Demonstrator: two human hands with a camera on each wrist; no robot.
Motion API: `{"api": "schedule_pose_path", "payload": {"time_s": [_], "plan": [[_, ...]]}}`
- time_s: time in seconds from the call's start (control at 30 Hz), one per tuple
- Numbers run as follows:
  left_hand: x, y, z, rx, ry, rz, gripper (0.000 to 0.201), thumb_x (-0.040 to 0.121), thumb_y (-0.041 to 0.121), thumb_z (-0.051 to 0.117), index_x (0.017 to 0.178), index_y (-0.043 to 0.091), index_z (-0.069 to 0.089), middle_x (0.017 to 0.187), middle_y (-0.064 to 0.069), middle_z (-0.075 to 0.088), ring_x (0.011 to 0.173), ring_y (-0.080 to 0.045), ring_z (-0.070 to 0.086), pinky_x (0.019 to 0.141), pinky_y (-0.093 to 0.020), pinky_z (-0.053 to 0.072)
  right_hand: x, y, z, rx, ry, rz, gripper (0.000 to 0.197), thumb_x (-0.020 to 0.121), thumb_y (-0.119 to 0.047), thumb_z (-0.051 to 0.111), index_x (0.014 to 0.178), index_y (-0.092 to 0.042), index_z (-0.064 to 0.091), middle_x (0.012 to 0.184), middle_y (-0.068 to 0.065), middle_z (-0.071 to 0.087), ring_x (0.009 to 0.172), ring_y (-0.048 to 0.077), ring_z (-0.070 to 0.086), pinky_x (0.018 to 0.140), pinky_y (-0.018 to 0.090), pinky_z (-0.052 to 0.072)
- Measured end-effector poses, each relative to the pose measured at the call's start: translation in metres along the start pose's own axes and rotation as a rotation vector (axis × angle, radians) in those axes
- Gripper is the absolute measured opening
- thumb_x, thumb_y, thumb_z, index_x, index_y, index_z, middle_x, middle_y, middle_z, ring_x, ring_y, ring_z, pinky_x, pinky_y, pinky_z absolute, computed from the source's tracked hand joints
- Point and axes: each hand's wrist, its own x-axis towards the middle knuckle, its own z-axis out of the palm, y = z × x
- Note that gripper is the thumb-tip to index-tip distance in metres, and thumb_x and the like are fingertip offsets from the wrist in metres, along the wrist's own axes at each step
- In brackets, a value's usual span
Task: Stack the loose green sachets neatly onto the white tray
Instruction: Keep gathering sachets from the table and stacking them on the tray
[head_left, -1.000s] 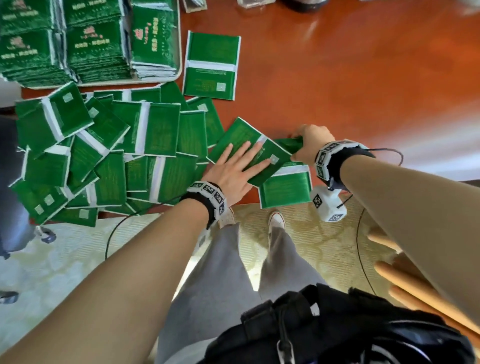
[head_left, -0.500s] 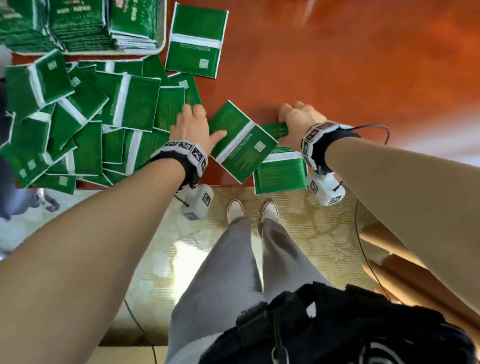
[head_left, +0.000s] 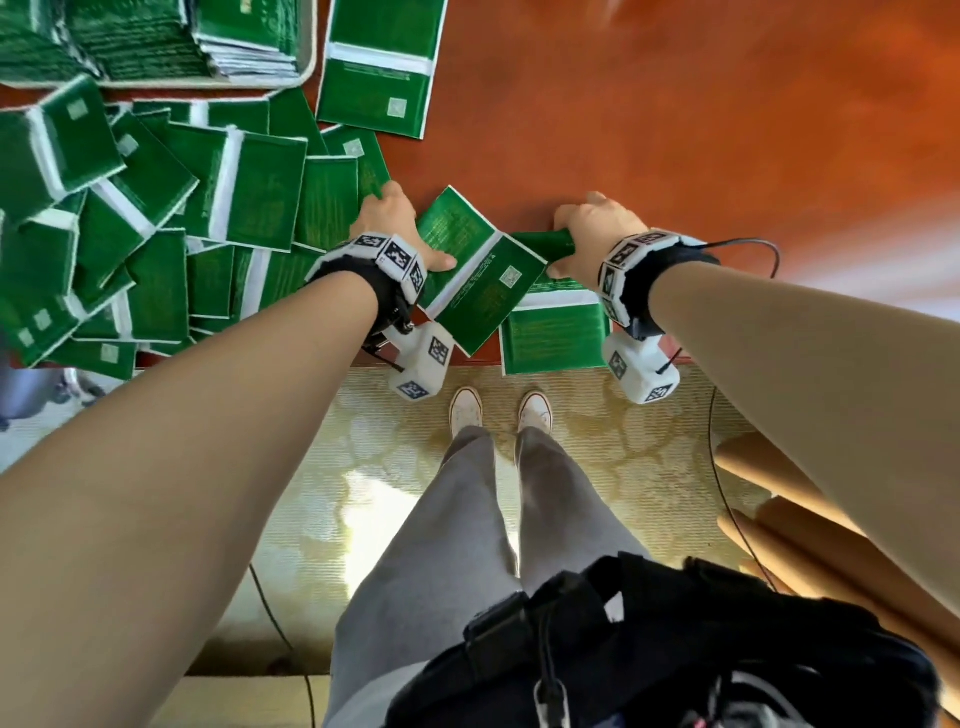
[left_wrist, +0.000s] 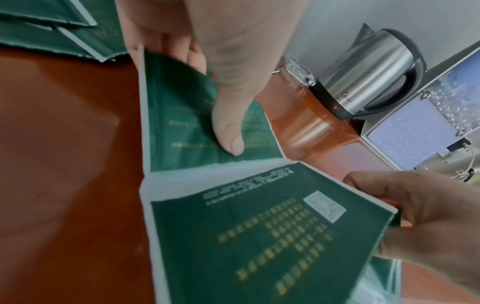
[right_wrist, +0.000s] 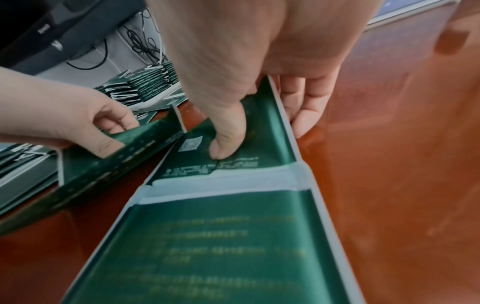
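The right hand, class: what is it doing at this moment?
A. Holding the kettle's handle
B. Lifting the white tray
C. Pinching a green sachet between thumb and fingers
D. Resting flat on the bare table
C: in the right wrist view the right hand has its thumb on top of a sachet and its fingers curled under the far edge.

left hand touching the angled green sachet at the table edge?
Touching. In the left wrist view the left hand has its thumb pressed on top of the angled green foil sachet, fingers curled under its far edge. The head view agrees.
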Motion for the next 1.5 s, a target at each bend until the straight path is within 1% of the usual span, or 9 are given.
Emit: {"api": "schedule_pose_path", "payload": {"time_s": [0.2, 0.43, 0.53, 0.63, 0.73, 0.93, 1.03, 1.2, 1.5], "plan": [[-0.013, 0.005, -0.026, 0.108, -0.017, 0.135, 0.04, 0.082, 0.029, 0.081, 0.111, 0.008, 0.062, 0.109, -0.011, 0.066, 0.101, -0.031, 0.064, 0.071, -0.034, 0.049, -0.006, 0.008, -0.014, 0.028, 0.104, 0.048, 0.037, 0.094, -0.035, 0.063, 0.128, -0.022, 0.053, 0.113, 0.013, 0.062, 0.095, 0.033, 0.06, 0.074, 0.038, 0.052], [-0.036, -0.005, -0.024, 0.148, 0.124, 0.313, 0.025, 0.085, 0.021, 0.073, 0.106, 0.022, 0.059, 0.106, 0.001, 0.055, 0.084, -0.016, 0.054, 0.059, -0.026, 0.04, -0.034, 0.009, -0.017, -0.12, 0.229, -0.004, 0.03, 0.088, -0.015, 0.059, 0.116, -0.013, 0.05, 0.109, 0.008, 0.056, 0.107, 0.032, 0.051, 0.092, 0.045, 0.043], [-0.051, -0.01, 0.008, 0.253, 0.165, 0.388, 0.056, 0.081, 0.039, 0.077, 0.125, 0.018, 0.05, 0.127, -0.007, 0.046, 0.111, -0.026, 0.052, 0.088, -0.042, 0.049, -0.05, 0.009, 0.004, -0.187, 0.208, -0.061, 0.048, 0.077, -0.015, 0.066, 0.121, -0.012, 0.046, 0.121, 0.01, 0.05, 0.118, 0.031, 0.047, 0.102, 0.046, 0.041], [-0.058, -0.018, 0.042, 0.309, 0.097, 0.444, 0.101, 0.083, 0.066, 0.061, 0.157, 0.013, 0.016, 0.166, -0.005, 0.005, 0.152, -0.027, 0.015, 0.12, -0.052, 0.021, -0.057, 0.015, 0.036, -0.222, 0.188, -0.156, 0.085, 0.077, -0.042, 0.071, 0.146, -0.012, 0.032, 0.16, 0.016, 0.018, 0.148, 0.035, 0.02, 0.121, 0.053, 0.018], [-0.063, -0.024, 0.074, 0.324, 0.104, 0.47, 0.11, 0.085, 0.078, 0.04, 0.159, 0.013, -0.006, 0.166, -0.003, -0.018, 0.154, -0.025, -0.008, 0.123, -0.056, 0.006, -0.062, 0.02, 0.071, -0.289, 0.181, -0.221, 0.109, 0.08, -0.068, 0.058, 0.159, -0.015, 0.004, 0.165, 0.014, -0.011, 0.153, 0.034, 0.0, 0.123, 0.054, 0.008], [-0.088, -0.036, 0.11, 0.293, 0.241, 0.536, 0.112, 0.081, 0.085, 0.033, 0.16, 0.013, 0.0, 0.168, -0.002, -0.009, 0.155, -0.024, -0.005, 0.123, -0.057, 0.006, -0.074, 0.028, 0.113, -0.338, 0.324, -0.307, 0.113, 0.08, -0.073, 0.053, 0.159, -0.014, -0.001, 0.165, 0.017, -0.007, 0.152, 0.037, 0.002, 0.122, 0.057, 0.01], [-0.103, -0.041, 0.125, 0.298, 0.246, 0.555, 0.105, 0.085, 0.071, 0.05, 0.16, 0.015, 0.001, 0.168, 0.001, -0.008, 0.155, -0.023, -0.004, 0.123, -0.056, 0.004, -0.076, 0.031, 0.122, -0.366, 0.352, -0.324, 0.103, 0.085, -0.052, 0.064, 0.159, -0.013, 0.004, 0.165, 0.019, -0.001, 0.152, 0.038, 0.006, 0.121, 0.057, 0.011], [-0.13, -0.043, 0.145, 0.235, 0.324, 0.481, 0.088, 0.085, -0.01, 0.053, 0.158, 0.02, 0.013, 0.168, 0.006, 0.003, 0.155, -0.023, 0.003, 0.124, -0.053, 0.007, -0.088, 0.026, 0.132, -0.356, 0.364, -0.312, 0.087, 0.09, -0.016, 0.059, 0.159, -0.013, 0.007, 0.165, 0.019, 0.003, 0.152, 0.038, 0.007, 0.122, 0.056, 0.009], [-0.16, -0.049, 0.062, 0.187, 0.239, 0.409, 0.08, 0.09, -0.014, 0.038, 0.16, 0.018, 0.013, 0.167, -0.003, 0.012, 0.153, -0.022, 0.014, 0.124, -0.043, 0.016, -0.132, -0.012, 0.07, -0.404, 0.161, -0.278, 0.078, 0.095, 0.002, 0.036, 0.159, -0.015, -0.005, 0.167, 0.006, 0.001, 0.154, 0.022, 0.001, 0.125, 0.039, 0.001]]}}
